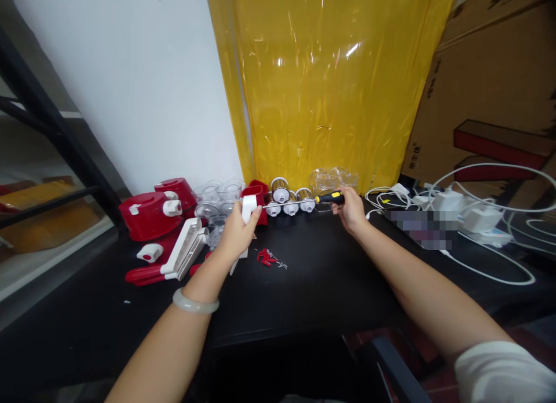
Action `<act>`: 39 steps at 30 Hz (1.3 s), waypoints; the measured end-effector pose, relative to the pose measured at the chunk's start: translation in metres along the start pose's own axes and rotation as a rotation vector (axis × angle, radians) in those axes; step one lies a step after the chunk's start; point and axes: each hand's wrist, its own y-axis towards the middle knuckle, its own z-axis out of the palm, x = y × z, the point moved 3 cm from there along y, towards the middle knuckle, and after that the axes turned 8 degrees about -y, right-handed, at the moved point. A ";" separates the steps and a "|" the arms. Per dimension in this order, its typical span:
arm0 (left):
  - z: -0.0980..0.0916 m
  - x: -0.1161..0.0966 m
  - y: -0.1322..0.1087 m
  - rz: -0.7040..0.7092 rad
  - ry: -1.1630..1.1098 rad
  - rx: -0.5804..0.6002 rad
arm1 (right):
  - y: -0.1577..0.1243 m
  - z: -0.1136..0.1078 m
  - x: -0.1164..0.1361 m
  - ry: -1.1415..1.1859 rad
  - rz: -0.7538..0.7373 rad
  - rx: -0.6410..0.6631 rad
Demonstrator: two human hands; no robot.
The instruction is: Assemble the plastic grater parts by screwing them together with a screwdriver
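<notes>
My left hand (237,232) is closed around a small white plastic part (249,206). In my right hand (351,209) is a screwdriver (332,198) with a black and yellow handle, its long shaft pointing left. The shaft's tip meets the white part near my left fingers; exactly where it touches I cannot tell. Below lie small red plastic pieces (265,256) and several loose screws (281,266). Just behind my left hand are a red plastic part (255,189) and several metal grater drums (280,190) with white ends.
Red housings (150,215) and a white-and-red handle piece (182,249) lie at the left. Clear plastic cups (217,194) stand behind my left hand. A tablet or phone (421,229), white chargers (480,219) and looped cables are at the right. Yellow plastic sheeting (339,84) hangs behind the black table (321,299).
</notes>
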 end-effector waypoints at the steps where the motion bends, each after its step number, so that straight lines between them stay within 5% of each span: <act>1: 0.000 0.000 0.000 0.001 0.007 0.000 | 0.000 0.000 0.000 -0.005 -0.006 0.004; 11: 0.001 0.003 0.000 -0.014 -0.011 0.010 | 0.000 -0.002 -0.002 -0.049 -0.068 0.027; 19: 0.000 0.004 0.001 -0.034 -0.031 -0.011 | -0.001 0.000 -0.006 -0.030 0.139 0.090; 39: 0.001 0.006 0.001 -0.045 -0.037 -0.007 | 0.000 -0.002 -0.006 -0.036 0.049 0.067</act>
